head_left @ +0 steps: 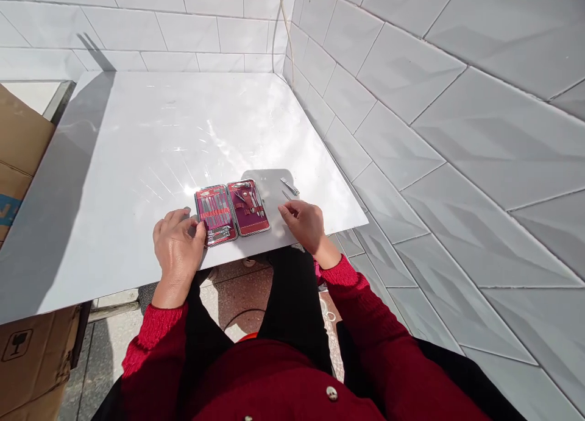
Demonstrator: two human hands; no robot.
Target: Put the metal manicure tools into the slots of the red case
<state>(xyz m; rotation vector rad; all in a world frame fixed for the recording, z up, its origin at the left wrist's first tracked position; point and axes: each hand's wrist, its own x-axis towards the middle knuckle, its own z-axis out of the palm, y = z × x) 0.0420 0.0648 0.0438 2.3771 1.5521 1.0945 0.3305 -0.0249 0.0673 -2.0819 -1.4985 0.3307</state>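
Observation:
A manicure case (252, 231) lies unfolded near the front edge of the white table, its dark red lining showing. Several slim metal tools (214, 209) sit in a row under a red strap in its left half, with nail clippers (218, 233) below them. Scissors (247, 197) and other small tools fill the right half. My left hand (177, 241) is curled at the case's left side, thumb against its edge. To the right of the case, my right hand (304, 224) is pinched, with a slim pointed metal tool (286, 195) sticking out past the fingers. A nail clipper (289, 186) lies just beyond it.
The white tabletop (137, 141) reaches back to a tiled wall, and another tiled wall (411, 165) runs close along the right. Cardboard boxes (21, 147) stand at the left, one of them below the table's edge. A thin cable (287, 25) hangs in the corner.

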